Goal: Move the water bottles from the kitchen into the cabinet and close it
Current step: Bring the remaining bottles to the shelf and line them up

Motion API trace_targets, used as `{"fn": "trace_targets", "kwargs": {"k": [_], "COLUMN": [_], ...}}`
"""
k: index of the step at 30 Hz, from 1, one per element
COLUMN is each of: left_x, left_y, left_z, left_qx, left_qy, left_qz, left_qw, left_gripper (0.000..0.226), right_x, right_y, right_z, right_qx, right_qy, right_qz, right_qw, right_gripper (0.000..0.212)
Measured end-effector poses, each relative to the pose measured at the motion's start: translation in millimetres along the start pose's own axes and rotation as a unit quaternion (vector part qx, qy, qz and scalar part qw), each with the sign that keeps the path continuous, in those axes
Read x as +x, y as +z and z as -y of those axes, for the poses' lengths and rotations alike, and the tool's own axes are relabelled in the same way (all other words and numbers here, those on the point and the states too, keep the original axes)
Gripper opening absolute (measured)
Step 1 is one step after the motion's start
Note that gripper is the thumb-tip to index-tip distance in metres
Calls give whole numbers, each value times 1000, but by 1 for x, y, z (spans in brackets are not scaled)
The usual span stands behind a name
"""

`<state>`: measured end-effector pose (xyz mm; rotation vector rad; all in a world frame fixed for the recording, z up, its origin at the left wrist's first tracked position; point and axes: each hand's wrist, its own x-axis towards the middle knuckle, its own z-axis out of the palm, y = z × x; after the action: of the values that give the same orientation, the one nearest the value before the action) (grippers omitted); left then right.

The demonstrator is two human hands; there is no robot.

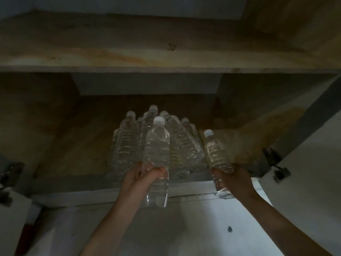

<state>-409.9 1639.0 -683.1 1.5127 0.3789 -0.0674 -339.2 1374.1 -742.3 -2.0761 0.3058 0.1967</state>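
Gripping a capped water bottle (156, 145) in the curled left hand (145, 175), a second bottle (215, 150) in the curled right hand (234, 180) at three o'clock; at twelve, bottle cluster (127, 143) on the cabinet shelf (73, 141).

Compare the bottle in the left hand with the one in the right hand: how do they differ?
The left-hand bottle stands nearly upright; the right-hand bottle tilts, cap leaning left. The left-hand bottle is in front of the shelved bottles; the right-hand bottle is to their right. Both are clear, white-capped and gripped below the middle, by the left hand and right hand.
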Motion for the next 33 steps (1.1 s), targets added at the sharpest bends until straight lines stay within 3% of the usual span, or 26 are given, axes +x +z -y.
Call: {"fn": "trace_targets", "kwargs": {"k": [3,8,14,17,23,30,33], "left_x": [4,4,-3,-1,-2,3,4], "left_y": [6,17,27,29,27,25,28], "left_z": [9,16,23,24,19,12,9], "left_qx": [1,10,3,-2,-4,8,25], "left_qy": [14,2,-4,4,4,8,2], "left_qz": [6,16,10,19,21,7,-2], "left_qw": [1000,1000,1000,1000,1000,1000,1000], "left_gripper": [14,13,14,24,12,26,12], "right_x": [10,13,-5,-2,23,47,51], "right_y": [5,1,4,3,8,19,21], "right_z": [-7,-1,-25,-29,-15,-9,-9], "right_qx": [-8,-45,5,8,72,57,38], "right_qy": [-9,-69,-98,-106,-90,-102,-102], "right_qz": [-8,-37,-43,-48,-51,-37,-47], "right_qw": [1000,996,994,993,992,992,993], "right_gripper": [31,40,60,56,35,57,56]}}
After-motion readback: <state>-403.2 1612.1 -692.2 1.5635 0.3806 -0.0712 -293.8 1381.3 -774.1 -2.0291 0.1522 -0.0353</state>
